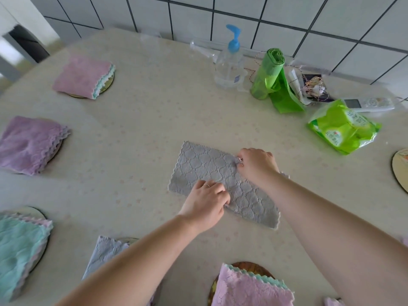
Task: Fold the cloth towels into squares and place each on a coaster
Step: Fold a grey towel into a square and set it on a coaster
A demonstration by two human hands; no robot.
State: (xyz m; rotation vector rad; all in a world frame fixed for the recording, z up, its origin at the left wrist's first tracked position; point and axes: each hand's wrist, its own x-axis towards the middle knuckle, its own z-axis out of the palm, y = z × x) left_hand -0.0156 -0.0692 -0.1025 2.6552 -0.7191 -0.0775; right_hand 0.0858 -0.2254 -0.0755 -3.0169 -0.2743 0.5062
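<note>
Scanning left to right across the cream tablecloth. Far left: folded lilac towel on a dark coaster, folded pink towel on another coaster farther back, teal towel on a coaster at the near-left edge; all squared, presumably finished. Near centre, low: pale blue-grey towel over a coaster rim, partly hidden by the forearm. Bottom centre: pink towel with a teal edge on a wooden coaster.

Centre: grey cloth towel, lying flat as a long rectangle, judged half-folded, not yet square and on no coaster. Left hand, fingers curled, pinching the near long edge about midway. Right hand, fingers curled, pinching the far long edge opposite. Grip at both midpoints probably to carry one end over the other along a straight crease.

Right, rear: clear pump bottle, roll of green bags, green tissue pack; kept clear of the work area. Far right edge: bare coaster, likely destination.
</note>
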